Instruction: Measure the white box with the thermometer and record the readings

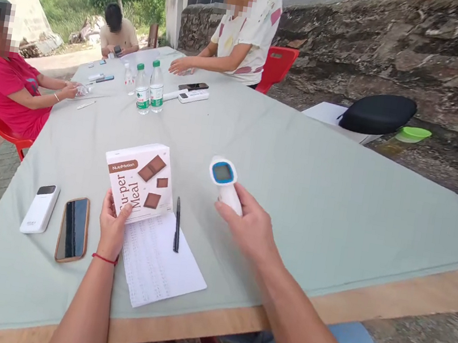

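In the head view, the right hand (252, 224) holds a white handheld device (232, 195) above the table (318, 179), its fingers clamped around the handle; the rounded head carries a grey screen (223, 172) with a blue rim, on which no reading can be made out. The left hand (112, 228) has its fingers clamped on the lower left edge of a white box (142, 178), tilted at the top end of a written sheet (172, 278); whether the box touches the table cannot be told. Its front shows brown chocolate pieces, a brown "NutriMotion" label and sideways lettering, partly covered by the thumb; its contents are hidden. A black pen (177, 227) lies partly on the sheet. Farther up the table, two green-capped bottles (142, 99) hold clear liquid, with another clear bottle (129, 82) just beside them. Right of the table, a light green bowl (414, 134) sits beside a black case (378, 115); the contents of both are not discernible.
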